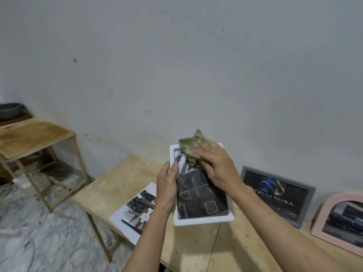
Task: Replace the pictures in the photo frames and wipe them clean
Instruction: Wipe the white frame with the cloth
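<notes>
A: What sits inside the white frame (pixel 202 219)?

B: A dark picture (pixel 200 201), black with thin pale outlines. The frame is held up above the wooden bench (pixel 121 185), tilted with its top edge away from the person.

A: Who has hold of it?

B: The left hand (pixel 167 185) grasps the frame's left edge, thumb over the front. The right hand (pixel 216 165) presses a crumpled green cloth (pixel 191 149) flat against the top of the frame's face, fingers fairly straight over the cloth, which looks blurred.

A: The other frames?

B: A grey frame (pixel 306 205) leans against the wall (pixel 196 65) on the right of the bench, holding a dark picture with a blue and gold logo and pale lettering. Just right of it stands a pink arched frame (pixel 322 220) with a dim photo inside; it is cut by the edge of view.

A: Anything lying loose?

B: A printed sheet (pixel 135 211) lies flat on the bench's left part, hanging over the near edge, partly behind the left wrist.

A: And the room?

B: A pale grey wall, marbled floor (pixel 49 232), and a second wooden table (pixel 33 138) at the left with a dark bowl (pixel 10 111) behind it.
</notes>
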Tool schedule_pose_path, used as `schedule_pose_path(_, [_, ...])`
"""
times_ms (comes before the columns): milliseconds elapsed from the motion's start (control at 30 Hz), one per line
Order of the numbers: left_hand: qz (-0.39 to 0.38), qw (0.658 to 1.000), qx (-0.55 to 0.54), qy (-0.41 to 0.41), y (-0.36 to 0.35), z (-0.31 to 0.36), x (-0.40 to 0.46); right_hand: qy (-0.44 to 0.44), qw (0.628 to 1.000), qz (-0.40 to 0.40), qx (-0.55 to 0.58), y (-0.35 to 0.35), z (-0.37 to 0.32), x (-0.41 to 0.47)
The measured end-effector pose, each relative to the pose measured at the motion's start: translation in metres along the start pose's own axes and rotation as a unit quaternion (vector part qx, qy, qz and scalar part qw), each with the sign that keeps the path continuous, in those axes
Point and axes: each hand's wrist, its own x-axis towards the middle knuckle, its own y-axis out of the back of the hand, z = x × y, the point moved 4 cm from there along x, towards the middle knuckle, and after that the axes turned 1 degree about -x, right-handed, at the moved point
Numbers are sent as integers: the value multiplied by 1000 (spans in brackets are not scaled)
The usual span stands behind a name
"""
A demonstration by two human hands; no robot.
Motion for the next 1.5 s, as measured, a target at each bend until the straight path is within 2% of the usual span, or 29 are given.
schedule_pose_path(167, [67,997,-46,-10,23,6,12,79,980,-161,89,-42,-26,-67])
schedule_pose_path(233, [69,997,-23,-18,32,9,15,47,962,-227,144,-40,-33,-91])
schedule_pose_path(300, [74,997,-9,-26,38,10,15,-7,943,-246,223,-27,-35,-95])
schedule_pose_path(333, [68,997,-1,-27,39,9,14,-27,941,-215,261,-18,-34,-89])
schedule_pose_path(400, [43,999,0,-29,37,7,10,-61,957,-58,278,7,-29,-61])
schedule_pose_path(467, [1,1000,-1,-27,25,8,3,-79,970,76,217,20,-23,-25])
schedule_pose_path(500, [-19,1000,-6,-24,17,10,-1,-76,978,91,174,19,-26,-7])
schedule_pose_path(533, [-32,999,-17,-21,9,13,-4,-58,989,71,119,12,-30,7])
schedule_pose_path(600, [-21,997,-69,-3,-2,22,0,-3,998,-17,52,-18,-40,16])
schedule_pose_path(700, [6,993,-110,43,8,34,19,37,992,-62,101,-44,-57,-10])
schedule_pose_path(833, [59,998,-6,-23,32,45,34,73,968,-200,133,-51,-68,-60])
schedule_pose_path(900, [62,997,14,-39,36,43,32,23,942,-263,208,-39,-68,-67])
schedule_pose_path(933, [59,997,30,-35,35,38,31,-12,934,-254,250,-29,-68,-61])
schedule_pose_path(967, [50,998,39,-25,34,32,29,-33,939,-205,274,-19,-67,-49])
schedule_pose_path(1000, [37,999,28,-10,31,28,27,-40,955,-123,268,-8,-65,-33])
schedule_pose_path(1067, [3,1000,-26,9,17,26,19,-30,979,31,201,6,-67,-1])
schedule_pose_path(1100, [-14,999,-48,9,10,26,17,-11,985,62,160,6,-72,16])
schedule_pose_path(1167, [-25,998,-53,-4,-3,28,13,56,998,27,12,-12,-82,42])
schedule_pose_path(1233, [-9,998,-66,-17,-3,29,12,102,988,-23,-115,-31,-74,52])
schedule_pose_path(1300, [17,996,-89,-24,12,26,13,83,988,-28,-128,-27,-52,55])
schedule_pose_path(1433, [31,997,-66,-20,40,24,14,-48,994,-8,-99,-8,-8,45])
schedule_pose_path(1500, [29,997,-65,-21,38,26,13,-27,993,9,-114,-12,-11,38])
